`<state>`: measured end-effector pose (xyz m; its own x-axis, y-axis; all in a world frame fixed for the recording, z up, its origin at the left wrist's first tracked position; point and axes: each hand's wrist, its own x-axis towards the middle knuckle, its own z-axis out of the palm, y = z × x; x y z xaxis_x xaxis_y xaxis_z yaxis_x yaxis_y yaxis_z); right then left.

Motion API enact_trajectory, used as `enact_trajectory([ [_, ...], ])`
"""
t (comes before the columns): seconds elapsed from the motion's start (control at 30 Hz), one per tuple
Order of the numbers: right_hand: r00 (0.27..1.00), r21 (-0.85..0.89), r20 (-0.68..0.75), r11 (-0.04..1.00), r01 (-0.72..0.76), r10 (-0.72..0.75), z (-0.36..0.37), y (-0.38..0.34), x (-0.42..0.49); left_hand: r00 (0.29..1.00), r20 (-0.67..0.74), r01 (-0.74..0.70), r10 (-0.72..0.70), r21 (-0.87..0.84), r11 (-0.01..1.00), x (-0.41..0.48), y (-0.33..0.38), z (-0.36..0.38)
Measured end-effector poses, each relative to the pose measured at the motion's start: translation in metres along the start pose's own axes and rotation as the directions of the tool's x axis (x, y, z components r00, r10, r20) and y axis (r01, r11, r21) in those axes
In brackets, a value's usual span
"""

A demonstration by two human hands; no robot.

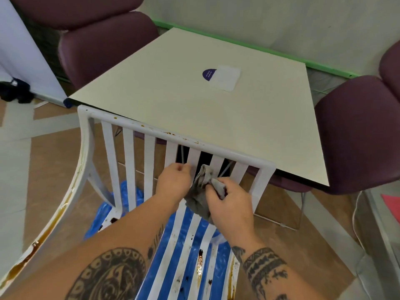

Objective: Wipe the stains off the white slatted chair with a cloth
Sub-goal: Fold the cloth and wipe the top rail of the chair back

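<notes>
The white slatted chair (127, 152) stands in front of me with its back against the table edge. Brown stains run along its top rail, its left armrest and the seat slats near me. My right hand (229, 200) grips a crumpled grey cloth (200, 191) against the lower part of a back slat. My left hand (173, 180) pinches a neighbouring back slat just left of the cloth.
A cream table (194, 100) with a white paper and purple sticker (223, 77) stands right behind the chair back. Purple upholstered chairs (355, 135) flank the table. Blue plastic sheeting (129, 195) lies on the floor under the chair.
</notes>
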<state>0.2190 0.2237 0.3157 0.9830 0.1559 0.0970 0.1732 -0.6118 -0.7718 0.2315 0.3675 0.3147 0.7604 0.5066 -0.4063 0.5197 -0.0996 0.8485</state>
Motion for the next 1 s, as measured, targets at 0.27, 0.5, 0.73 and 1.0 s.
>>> enact_trajectory([
  [0.27, 0.941, 0.49, 0.318, 0.831, -0.265, 0.113, -0.014, -0.06, 0.017, 0.962, 0.265, 0.017, 0.059, -0.273, 0.962, -0.027, 0.033, -0.039],
  [0.5, 0.997, 0.238, -0.054, 0.971, -0.038, 0.052, -0.055, -0.057, 0.065, 0.952, -0.27, -0.24, 0.143, -0.374, 0.896, -0.013, 0.053, -0.072],
  [0.73, 0.963, -0.367, 0.269, 0.927, 0.079, 0.024, -0.045, -0.031, 0.115, 0.766, -0.23, -0.588, 0.6, 0.126, 0.799, 0.006, 0.075, -0.039],
  [1.0, 0.894, -0.313, 0.448, 0.937, 0.156, 0.001, -0.059, -0.026, 0.129, 0.716, 0.228, -0.563, 0.66, 0.747, 0.353, 0.01, 0.036, -0.011],
])
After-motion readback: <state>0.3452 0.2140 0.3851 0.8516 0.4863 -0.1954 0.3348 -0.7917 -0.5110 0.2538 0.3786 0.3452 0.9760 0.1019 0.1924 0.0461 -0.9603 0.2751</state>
